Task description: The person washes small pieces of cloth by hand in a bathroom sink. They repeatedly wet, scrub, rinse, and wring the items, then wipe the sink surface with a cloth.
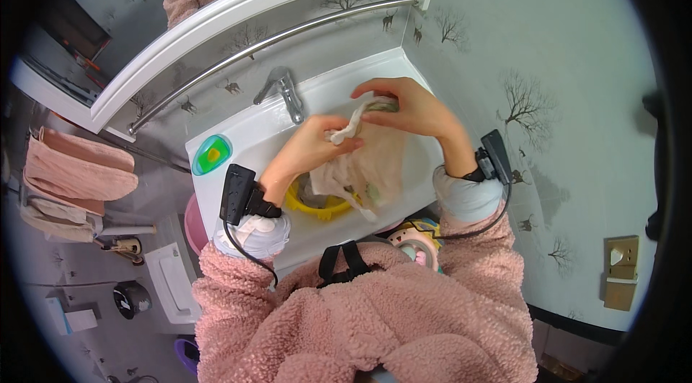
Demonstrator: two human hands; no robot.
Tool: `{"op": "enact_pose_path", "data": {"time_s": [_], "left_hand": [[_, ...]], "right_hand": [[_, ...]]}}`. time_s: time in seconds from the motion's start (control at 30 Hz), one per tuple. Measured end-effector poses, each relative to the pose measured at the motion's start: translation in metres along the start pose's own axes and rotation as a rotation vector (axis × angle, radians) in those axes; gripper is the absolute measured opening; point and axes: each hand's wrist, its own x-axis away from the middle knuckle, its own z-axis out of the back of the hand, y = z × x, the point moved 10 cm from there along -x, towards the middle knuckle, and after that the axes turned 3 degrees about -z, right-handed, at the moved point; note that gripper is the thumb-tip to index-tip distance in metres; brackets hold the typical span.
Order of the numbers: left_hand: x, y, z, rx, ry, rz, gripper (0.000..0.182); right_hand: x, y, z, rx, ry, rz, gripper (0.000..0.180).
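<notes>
Over the white washbasin, both hands hold a thin, pale beige cloth. My left hand grips a twisted edge of it between thumb and fingers. Higher and to the right, my right hand curls around the bunched upper part, where a greenish patch shows. The rest of the cloth hangs down loosely, its lower end over a yellow plastic basin. That basin sits inside the sink, partly hidden by my left forearm and the cloth. Some grey fabric lies in it.
A chrome faucet stands at the sink's back edge. On the left ledge lies a green and blue soap dish with a yellow piece on it. A metal rail crosses the wall below the mirror cabinet. Pink towels hang at far left.
</notes>
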Motion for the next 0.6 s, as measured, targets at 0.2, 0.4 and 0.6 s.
{"op": "enact_pose_path", "data": {"time_s": [0.2,0.4,0.6], "left_hand": [[-0.016,0.001,0.039,-0.087,0.17,-0.13,0.017],[-0.044,0.002,0.076,-0.143,0.486,-0.023,0.018],[-0.105,-0.016,0.09,0.705,0.463,0.068,0.017]], "right_hand": [[0.002,0.04,0.048,0.309,0.268,0.015,0.02],[0.004,0.085,0.107,-0.029,0.78,-0.203,0.021],[-0.048,0.086,0.136,-0.735,0.981,0.098,0.025]]}}
